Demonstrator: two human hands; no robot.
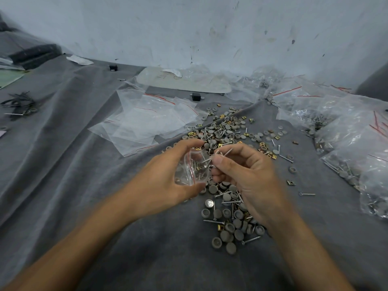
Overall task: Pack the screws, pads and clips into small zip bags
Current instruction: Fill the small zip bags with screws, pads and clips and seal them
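- Lying nearest on the grey cloth point(84, 206), below and to the right of the small zip bag point(190, 169): loose grey pads point(228, 227), a few screws point(251, 240) and one brass clip point(221, 227).
- Gripping that bag with the left hand point(165, 181), thumb under it and fingers curled over its top, with several screws visible through the clear plastic.
- Pinching the held screws point(222, 153) with the right hand point(245, 177), thumb and forefinger clamped together on the shanks, remaining fingers curled loosely, points touching the bag's right edge.
- Spreading just beyond the bag and off to its right: the main heap point(226, 129) of pads, brass clips and screws, all mixed.
- Lying flat beyond the bag to its left: empty zip bags point(142, 124) with red seal lines, overlapping one another.
- Piled well to the right of the bag: filled bags point(346, 143), pads and screws showing inside.
- Resting far to the left of the bag: a tangle of thin black strips point(19, 103).
- Lying farthest beyond the bag, at the foot of the scuffed wall point(210, 28): a pale board point(184, 80).
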